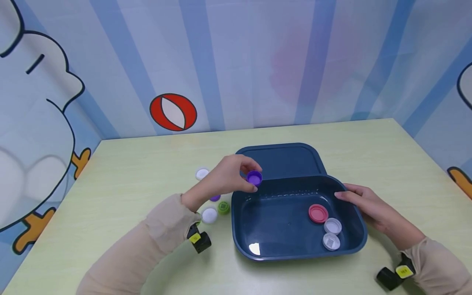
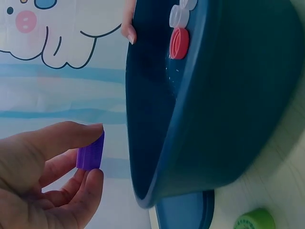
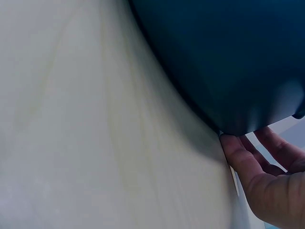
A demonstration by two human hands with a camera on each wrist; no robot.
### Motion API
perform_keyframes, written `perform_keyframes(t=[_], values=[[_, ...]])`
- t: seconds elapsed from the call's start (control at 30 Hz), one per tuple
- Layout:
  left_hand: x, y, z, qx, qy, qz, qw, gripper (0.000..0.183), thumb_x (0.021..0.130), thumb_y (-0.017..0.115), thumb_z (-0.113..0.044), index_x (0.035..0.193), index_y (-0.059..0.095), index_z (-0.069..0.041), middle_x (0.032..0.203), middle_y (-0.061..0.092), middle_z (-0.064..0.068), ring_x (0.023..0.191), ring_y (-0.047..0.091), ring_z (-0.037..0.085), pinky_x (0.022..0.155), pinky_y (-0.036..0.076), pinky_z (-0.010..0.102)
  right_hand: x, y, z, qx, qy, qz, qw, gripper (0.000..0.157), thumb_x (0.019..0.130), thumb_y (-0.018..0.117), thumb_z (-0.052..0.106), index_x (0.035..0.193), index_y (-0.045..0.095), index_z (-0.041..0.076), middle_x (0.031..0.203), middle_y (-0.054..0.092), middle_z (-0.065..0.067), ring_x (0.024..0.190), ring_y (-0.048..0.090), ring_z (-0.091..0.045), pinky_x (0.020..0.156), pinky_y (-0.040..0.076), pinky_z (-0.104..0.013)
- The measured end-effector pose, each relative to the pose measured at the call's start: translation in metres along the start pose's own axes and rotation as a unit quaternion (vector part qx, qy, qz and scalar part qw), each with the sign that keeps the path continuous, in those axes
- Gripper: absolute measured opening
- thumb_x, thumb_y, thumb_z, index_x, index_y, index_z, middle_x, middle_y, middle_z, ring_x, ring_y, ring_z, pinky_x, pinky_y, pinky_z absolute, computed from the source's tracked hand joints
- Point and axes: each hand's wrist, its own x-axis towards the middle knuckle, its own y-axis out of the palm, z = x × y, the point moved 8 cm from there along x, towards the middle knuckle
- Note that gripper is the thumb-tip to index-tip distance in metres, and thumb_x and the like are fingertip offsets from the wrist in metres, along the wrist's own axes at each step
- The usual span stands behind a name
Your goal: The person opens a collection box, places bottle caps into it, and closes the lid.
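My left hand (image 1: pixel 232 174) pinches a purple bottle cap (image 1: pixel 254 178) between thumb and fingers, over the left back part of a dark blue plastic box (image 1: pixel 276 229). The left wrist view has this purple cap (image 2: pixel 90 151) seen side-on, apart from the box's rim. At the box's right back corner, my right hand (image 1: pixel 372 207) holds the rim, its thumb over the edge and its fingers outside. The right wrist view shows those fingers (image 3: pixel 243 155) against the outer wall low down. Inside the box, toward the right, lie a red cap (image 1: pixel 318 214) and two white caps (image 1: pixel 333 226).
Left of the box, several loose caps lie on the pale wooden table (image 1: pixel 147 164), among them a green cap (image 1: pixel 223 207) and a white cap (image 1: pixel 209 215). Behind the box rests a flat dark blue lid (image 1: pixel 287 157). A printed blue cloth (image 1: pixel 250 61) backs the table.
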Motion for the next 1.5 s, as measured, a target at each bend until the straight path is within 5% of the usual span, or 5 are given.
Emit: perform_keyframes(t=[0.9,1.5], values=[[0.039,0.049,-0.045,-0.004,0.054,0.055,0.997,0.039,0.074,0.078,-0.009,0.111,0.066,-0.007,0.103,0.064,0.004,0.094,0.058,0.014,0.072,0.049,0.015,-0.001,-0.001,-0.001,-0.015,0.004,-0.004,1.0,0.066,0.096,0.047,0.032,0.14,0.025,-0.011,0.127,0.052,-0.022,0.096,0.059,-0.012,0.082,0.052,-0.033],[0.051,0.079,-0.06,0.008,0.092,0.086,0.9919,0.039,0.075,0.078,-0.009,0.112,0.066,-0.008,0.105,0.063,0.002,0.091,0.057,0.008,0.074,0.045,0.01,-0.002,-0.001,-0.001,0.0,0.005,0.004,1.0,0.064,0.096,0.047,0.031,0.14,0.026,-0.011,0.121,0.057,-0.011,0.094,0.059,-0.009,0.081,0.051,-0.029]])
